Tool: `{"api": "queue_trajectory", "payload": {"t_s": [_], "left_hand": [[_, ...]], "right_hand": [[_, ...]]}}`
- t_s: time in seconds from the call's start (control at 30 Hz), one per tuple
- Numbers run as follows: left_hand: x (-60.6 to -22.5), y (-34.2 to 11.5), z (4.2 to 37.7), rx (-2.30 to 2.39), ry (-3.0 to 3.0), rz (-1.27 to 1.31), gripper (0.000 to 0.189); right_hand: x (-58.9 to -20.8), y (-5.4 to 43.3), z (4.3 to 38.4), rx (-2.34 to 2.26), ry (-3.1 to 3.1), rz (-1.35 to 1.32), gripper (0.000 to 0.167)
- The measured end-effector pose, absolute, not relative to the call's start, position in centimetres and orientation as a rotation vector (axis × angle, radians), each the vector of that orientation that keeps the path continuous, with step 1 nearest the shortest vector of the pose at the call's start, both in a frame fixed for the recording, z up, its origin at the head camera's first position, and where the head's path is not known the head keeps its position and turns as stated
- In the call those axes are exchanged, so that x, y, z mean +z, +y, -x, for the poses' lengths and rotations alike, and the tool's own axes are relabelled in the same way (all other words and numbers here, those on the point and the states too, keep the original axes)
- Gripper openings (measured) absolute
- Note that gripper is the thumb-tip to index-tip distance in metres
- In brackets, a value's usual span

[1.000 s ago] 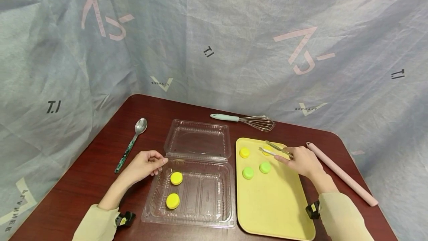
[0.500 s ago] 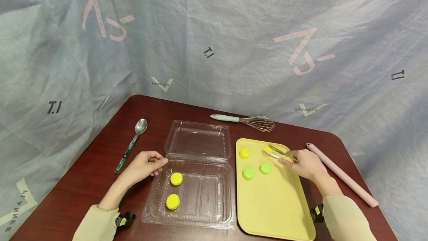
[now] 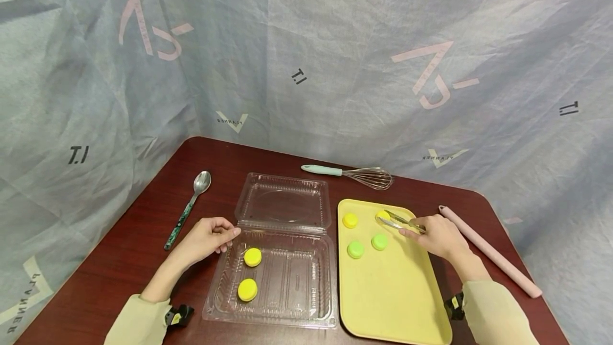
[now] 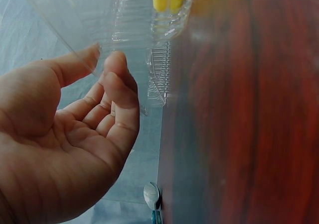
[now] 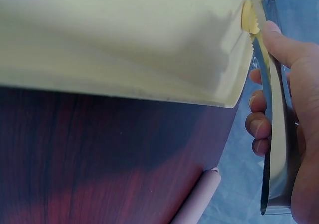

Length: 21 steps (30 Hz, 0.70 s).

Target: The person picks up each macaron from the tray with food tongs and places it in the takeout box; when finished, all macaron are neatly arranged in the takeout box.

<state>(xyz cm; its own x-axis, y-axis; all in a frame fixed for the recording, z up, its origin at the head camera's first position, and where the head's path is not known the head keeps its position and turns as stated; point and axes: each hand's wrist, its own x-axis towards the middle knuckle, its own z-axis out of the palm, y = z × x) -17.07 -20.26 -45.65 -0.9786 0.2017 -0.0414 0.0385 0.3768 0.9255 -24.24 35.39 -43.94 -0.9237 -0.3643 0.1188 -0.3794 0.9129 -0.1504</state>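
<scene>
My right hand [image 3: 438, 234] grips metal tongs [image 5: 275, 134] over the far right of a yellow tray [image 3: 390, 292]. The tips of the tongs are around a yellow macaron [image 3: 383, 216]. Another yellow macaron [image 3: 350, 221] and two green macarons, one nearer the left [image 3: 355, 249] and one by the middle [image 3: 380, 241], lie on the same tray. With thumb and forefinger, my left hand [image 4: 75, 119] pinches the left rim of a clear plastic container [image 3: 287, 281], beside its hinge. Two yellow macarons, a farther one [image 3: 253, 257] and a nearer one [image 3: 247, 290], sit in its left side.
Folded back behind the container is its clear lid [image 3: 283, 201]. A spoon [image 3: 189, 209] with a green handle lies at the left, a whisk [image 3: 349, 172] at the back, and a pink rolling pin [image 3: 490, 252] to the right of the tray. A grey cloth [image 3: 306, 68] hangs behind the table.
The tongs have come down to the far right yellow macaron, and their arms have drawn closer together around it. My left hand has stayed at the container's rim.
</scene>
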Motion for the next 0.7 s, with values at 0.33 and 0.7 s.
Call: {"api": "queue_trajectory", "payload": {"t_s": [0.33,0.7], "left_hand": [[-45.63,-20.29,17.1,1.657,2.484,-0.215,0.025],[-46.09,-20.36,17.34,1.656,2.486,-0.205,0.024]], "right_hand": [[-43.93,35.46,24.3,0.267,-2.987,-0.577,0.051],[-43.57,35.28,24.1,0.312,-3.015,-0.561,0.049]]}}
